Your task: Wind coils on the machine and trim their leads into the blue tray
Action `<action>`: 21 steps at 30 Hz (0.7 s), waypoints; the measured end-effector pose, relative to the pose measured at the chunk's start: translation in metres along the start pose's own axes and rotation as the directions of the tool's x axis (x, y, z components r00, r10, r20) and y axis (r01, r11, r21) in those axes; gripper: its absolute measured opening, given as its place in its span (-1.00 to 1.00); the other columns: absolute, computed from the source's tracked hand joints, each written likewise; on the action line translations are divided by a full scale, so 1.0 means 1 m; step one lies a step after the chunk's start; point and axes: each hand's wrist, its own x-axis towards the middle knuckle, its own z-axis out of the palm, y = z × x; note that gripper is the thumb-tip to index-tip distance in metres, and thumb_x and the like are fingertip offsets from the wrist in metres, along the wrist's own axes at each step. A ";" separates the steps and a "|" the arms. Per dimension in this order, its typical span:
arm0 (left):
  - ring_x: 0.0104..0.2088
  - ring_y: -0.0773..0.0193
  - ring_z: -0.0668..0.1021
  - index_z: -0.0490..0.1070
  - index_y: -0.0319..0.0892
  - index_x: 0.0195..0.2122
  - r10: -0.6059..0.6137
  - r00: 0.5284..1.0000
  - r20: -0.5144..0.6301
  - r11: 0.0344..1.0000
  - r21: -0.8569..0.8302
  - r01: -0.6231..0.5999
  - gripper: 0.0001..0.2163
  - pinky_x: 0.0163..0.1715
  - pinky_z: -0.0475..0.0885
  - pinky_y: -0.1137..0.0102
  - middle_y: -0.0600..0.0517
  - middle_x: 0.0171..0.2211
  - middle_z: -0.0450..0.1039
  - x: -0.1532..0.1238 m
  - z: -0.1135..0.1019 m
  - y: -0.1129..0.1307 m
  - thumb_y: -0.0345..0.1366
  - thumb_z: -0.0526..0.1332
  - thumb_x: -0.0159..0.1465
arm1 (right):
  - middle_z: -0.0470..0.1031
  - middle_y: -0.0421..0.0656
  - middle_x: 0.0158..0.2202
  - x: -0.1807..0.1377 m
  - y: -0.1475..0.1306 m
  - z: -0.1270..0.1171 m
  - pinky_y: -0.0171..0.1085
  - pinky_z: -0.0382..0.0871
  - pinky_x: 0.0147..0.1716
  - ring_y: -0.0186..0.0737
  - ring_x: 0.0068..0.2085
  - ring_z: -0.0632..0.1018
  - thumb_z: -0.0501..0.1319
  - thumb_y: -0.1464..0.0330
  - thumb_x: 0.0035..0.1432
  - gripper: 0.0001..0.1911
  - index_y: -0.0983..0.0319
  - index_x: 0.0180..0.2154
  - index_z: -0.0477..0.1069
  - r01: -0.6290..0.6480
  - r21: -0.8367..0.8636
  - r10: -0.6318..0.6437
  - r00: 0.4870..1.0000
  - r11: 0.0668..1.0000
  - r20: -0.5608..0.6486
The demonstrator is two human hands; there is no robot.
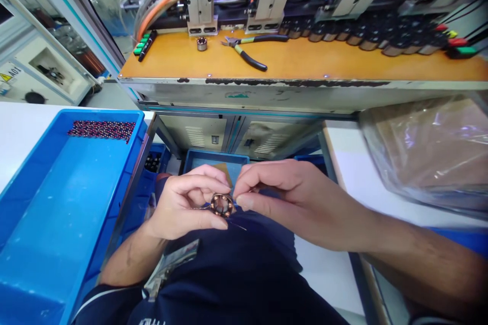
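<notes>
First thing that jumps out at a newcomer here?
Dead centre, low in the view: the left hand and right hand pinch a small copper-wound ring between fingertips, over the person's lap. At left sits a big blue tray with a row of small dark parts along its far edge. Pliers lie on the orange bench top beyond.

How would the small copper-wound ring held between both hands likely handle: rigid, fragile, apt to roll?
The copper-wound ring looks rigid and probably dense for its size. Its fine wire tail seems easily bent. Being round, it might roll on edge if set down.
</notes>
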 end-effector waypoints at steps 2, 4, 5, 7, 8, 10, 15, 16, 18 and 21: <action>-0.41 0.43 0.57 0.63 -0.10 -0.16 0.012 1.000 0.000 1.000 0.012 -0.012 -0.58 -0.39 0.56 0.54 -0.02 -0.20 0.46 0.001 -0.001 0.000 -0.52 0.51 -0.08 | 0.46 -0.27 -0.46 -0.001 0.001 0.001 -0.40 0.25 -0.45 -0.42 -0.44 0.44 0.19 0.42 0.25 -0.84 0.22 -0.40 0.45 0.005 -0.001 -0.005 1.000 1.000 -0.016; -0.43 0.46 0.56 0.62 -0.09 -0.15 0.027 1.000 0.002 0.999 0.031 -0.027 -0.58 -0.41 0.54 0.58 -0.01 -0.20 0.45 0.001 -0.001 0.000 -0.51 0.51 -0.08 | 0.47 -0.27 -0.45 -0.002 0.001 0.003 -0.40 0.26 -0.44 -0.43 -0.43 0.44 0.20 0.42 0.25 -0.84 0.22 -0.40 0.45 0.007 0.004 -0.007 1.000 1.000 -0.026; -0.42 0.47 0.56 0.62 -0.08 -0.15 0.035 0.999 0.005 0.999 0.039 -0.035 -0.57 -0.41 0.53 0.59 0.00 -0.20 0.44 0.002 -0.002 0.000 -0.50 0.51 -0.08 | 0.47 -0.27 -0.45 -0.003 0.001 0.004 -0.41 0.25 -0.44 -0.43 -0.43 0.44 0.21 0.42 0.25 -0.84 0.22 -0.40 0.45 0.007 0.007 -0.006 1.000 1.000 -0.030; -0.41 0.47 0.56 0.62 -0.08 -0.14 0.045 0.999 0.011 0.997 0.055 -0.046 -0.56 -0.40 0.53 0.59 0.01 -0.21 0.43 0.002 -0.002 0.000 -0.51 0.52 -0.08 | 0.48 -0.28 -0.45 -0.003 0.000 0.005 -0.41 0.25 -0.45 -0.44 -0.44 0.44 0.22 0.43 0.25 -0.85 0.22 -0.40 0.46 0.002 0.015 -0.001 0.999 1.000 -0.033; -0.40 0.46 0.56 0.62 -0.08 -0.15 0.048 0.999 0.012 0.997 0.061 -0.049 -0.56 -0.40 0.52 0.59 0.02 -0.21 0.42 0.002 -0.002 0.000 -0.51 0.52 -0.08 | 0.49 -0.29 -0.45 -0.004 0.000 0.005 -0.42 0.24 -0.46 -0.45 -0.44 0.44 0.22 0.43 0.25 -0.85 0.22 -0.40 0.46 -0.002 0.017 0.002 0.999 1.000 -0.034; -0.39 0.45 0.56 0.61 -0.09 -0.16 0.048 0.999 0.010 0.996 0.070 -0.048 -0.58 -0.39 0.52 0.58 0.02 -0.22 0.42 0.001 -0.002 0.000 -0.52 0.51 -0.08 | 0.48 -0.29 -0.46 -0.005 0.000 0.005 -0.42 0.25 -0.47 -0.45 -0.45 0.43 0.21 0.43 0.27 -0.83 0.22 -0.40 0.44 0.002 0.003 -0.002 1.000 1.000 -0.026; -0.38 0.39 0.59 0.60 -0.13 -0.17 0.042 0.999 0.005 0.999 -0.003 -0.042 -0.61 -0.38 0.54 0.52 -0.01 -0.18 0.41 -0.003 -0.004 -0.004 -0.50 0.51 -0.06 | 0.51 -0.22 -0.41 -0.011 0.010 -0.007 -0.34 0.34 -0.38 -0.35 -0.41 0.49 0.20 0.35 0.32 -0.89 0.20 -0.28 0.48 0.254 -0.320 -0.232 0.967 0.913 0.108; -0.39 0.38 0.60 0.60 -0.13 -0.17 0.029 1.000 0.011 0.999 -0.040 -0.029 -0.61 -0.38 0.54 0.51 0.00 -0.19 0.40 -0.003 -0.004 -0.005 -0.50 0.50 -0.05 | 0.54 -0.18 -0.36 -0.011 0.013 -0.010 -0.31 0.36 -0.35 -0.30 -0.36 0.52 0.21 0.35 0.31 -0.92 0.19 -0.23 0.48 0.309 -0.440 -0.310 0.948 0.843 0.072; -0.39 0.36 0.61 0.59 -0.14 -0.17 -0.011 0.999 0.030 0.994 -0.111 0.015 -0.63 -0.38 0.53 0.50 0.00 -0.20 0.39 -0.003 -0.004 -0.005 -0.50 0.49 -0.03 | 0.57 -0.11 -0.26 -0.011 0.015 -0.013 -0.26 0.40 -0.27 -0.22 -0.26 0.55 0.22 0.38 0.30 -0.89 0.16 -0.14 0.48 0.362 -0.623 -0.461 0.887 0.694 0.002; -0.39 0.35 0.61 0.59 -0.17 -0.20 -0.083 0.994 0.065 0.977 -0.192 0.094 -0.67 -0.38 0.52 0.50 0.00 -0.21 0.40 -0.001 -0.001 -0.004 -0.48 0.49 -0.02 | 0.57 -0.10 -0.16 -0.007 0.014 -0.011 -0.26 0.45 -0.16 -0.22 -0.18 0.55 0.24 0.45 0.27 -0.82 0.17 -0.08 0.45 0.471 -0.645 -0.569 0.819 0.602 0.067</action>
